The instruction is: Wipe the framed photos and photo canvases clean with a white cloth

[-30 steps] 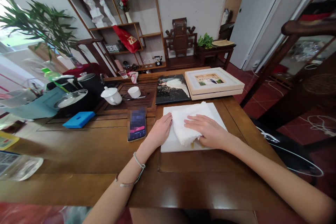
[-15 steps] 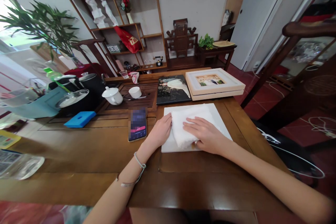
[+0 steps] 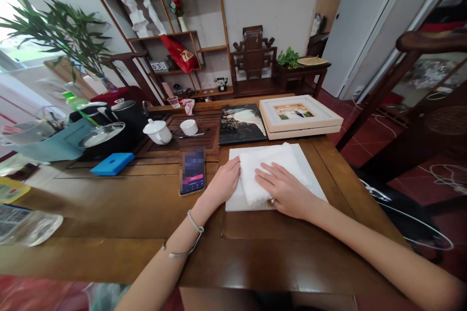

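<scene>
A folded white cloth [image 3: 250, 175], soft and thick-looking, lies on a flat white panel [image 3: 310, 165] at the table's right part. My right hand [image 3: 286, 188] rests flat on the cloth with its fingers spread, and a ring shows on one finger. Along the panel's left side lies my left hand [image 3: 226, 180], its fingers stretched forward and the tips touching the cloth's left edge. The thumb of the left hand is mostly hidden. Part of the cloth is covered by the right hand.
Behind the panel lie a dark photo panel [image 3: 242, 124] and stacked pale picture frames [image 3: 302, 129]. A phone [image 3: 192, 172] is left of my left hand. Farther left are a white lidded cup [image 3: 157, 132], a small white bowl [image 3: 188, 128] and a blue block [image 3: 112, 164].
</scene>
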### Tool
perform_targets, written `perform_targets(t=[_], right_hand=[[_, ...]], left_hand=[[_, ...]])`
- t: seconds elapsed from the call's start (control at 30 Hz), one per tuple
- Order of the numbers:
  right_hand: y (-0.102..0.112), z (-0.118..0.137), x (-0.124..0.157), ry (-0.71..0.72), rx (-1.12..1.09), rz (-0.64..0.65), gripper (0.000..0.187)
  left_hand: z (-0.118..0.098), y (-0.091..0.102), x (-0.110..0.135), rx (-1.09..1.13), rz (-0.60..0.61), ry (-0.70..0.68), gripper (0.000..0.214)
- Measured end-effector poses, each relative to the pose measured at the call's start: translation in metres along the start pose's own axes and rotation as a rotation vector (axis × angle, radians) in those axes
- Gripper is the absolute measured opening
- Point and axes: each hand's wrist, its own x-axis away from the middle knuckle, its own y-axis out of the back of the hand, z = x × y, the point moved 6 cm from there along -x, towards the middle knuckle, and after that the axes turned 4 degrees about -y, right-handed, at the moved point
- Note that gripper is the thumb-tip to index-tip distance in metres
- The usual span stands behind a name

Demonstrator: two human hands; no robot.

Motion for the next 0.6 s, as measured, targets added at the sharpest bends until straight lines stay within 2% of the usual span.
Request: perform_targets(t=[0.17,0.43,0.5,0.6], right_hand=[[0.002,-0.007,0.0,-0.021,-0.047,-0.037,0.061],[0.002,-0.031,-0.002,-0.243,-0.003,-0.054,0.064],[0.001,-0.028,-0.003,-0.24,0.032,-0.062,0.063],[0.002,-0.011,-0.003,-0.161,0.083,-0.067,0.058]], left_hand=[[0.001,0.0,0.0,0.012,-0.003,-0.008,0.035],[0.006,-0.006,0.003,-0.011,-0.01,0.03,0.038],[0.006,-0.006,0.002,-0.01,-0.014,0.029,0.038],[0.006,-0.006,0.002,-0.008,-0.015,0.03,0.038]])
